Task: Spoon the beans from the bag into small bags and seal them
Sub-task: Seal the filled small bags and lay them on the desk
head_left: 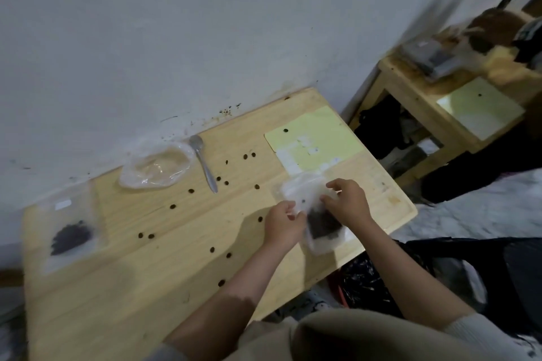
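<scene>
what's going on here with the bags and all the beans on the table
A person is holding a small clear bag with dark beans in its bottom, left hand and right hand pinching it near the top, apparently to seal it. Another small bag with beans lies flat at the table's left end. The spoon rests untouched beside a crumpled, nearly empty plastic bag by the wall. Loose beans are scattered across the wooden table.

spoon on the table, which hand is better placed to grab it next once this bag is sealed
Left, probably. The spoon lies up-left of both hands, nearer the left hand. The right hand sits farther right and would cross over the small bag that both hands grip.
</scene>
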Available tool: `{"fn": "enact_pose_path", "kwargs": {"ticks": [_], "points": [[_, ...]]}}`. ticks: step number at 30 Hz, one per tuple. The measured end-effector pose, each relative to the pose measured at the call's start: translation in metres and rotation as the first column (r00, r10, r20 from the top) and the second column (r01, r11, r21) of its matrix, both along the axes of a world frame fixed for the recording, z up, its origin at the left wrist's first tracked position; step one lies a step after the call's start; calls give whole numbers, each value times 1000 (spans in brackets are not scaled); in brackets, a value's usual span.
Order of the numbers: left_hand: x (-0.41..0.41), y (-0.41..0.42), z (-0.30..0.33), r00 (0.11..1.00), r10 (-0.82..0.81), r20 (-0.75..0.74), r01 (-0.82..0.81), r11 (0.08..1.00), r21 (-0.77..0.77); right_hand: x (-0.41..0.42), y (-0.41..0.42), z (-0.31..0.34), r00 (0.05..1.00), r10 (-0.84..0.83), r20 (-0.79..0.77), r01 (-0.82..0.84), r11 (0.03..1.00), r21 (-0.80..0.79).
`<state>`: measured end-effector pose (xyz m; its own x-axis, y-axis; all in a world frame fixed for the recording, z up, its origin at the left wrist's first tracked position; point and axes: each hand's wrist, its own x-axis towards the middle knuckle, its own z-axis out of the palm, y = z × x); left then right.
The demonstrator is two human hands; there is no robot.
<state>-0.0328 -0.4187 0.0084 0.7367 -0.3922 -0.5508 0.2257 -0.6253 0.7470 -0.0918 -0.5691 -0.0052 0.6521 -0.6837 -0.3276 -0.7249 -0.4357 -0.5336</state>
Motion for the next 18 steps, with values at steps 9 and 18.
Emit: {"fn": "enact_pose_path", "kwargs": {"ticks": [9,18], "points": [[1,-3,1,987,150,52,-143,984,-110,-8,-1,6,991,11,130,-10,1000,-8],[3,-3,-2,984,125,128,-120,992,-46,-9,0,5,995,11,100,-9,1000,-23]]}}
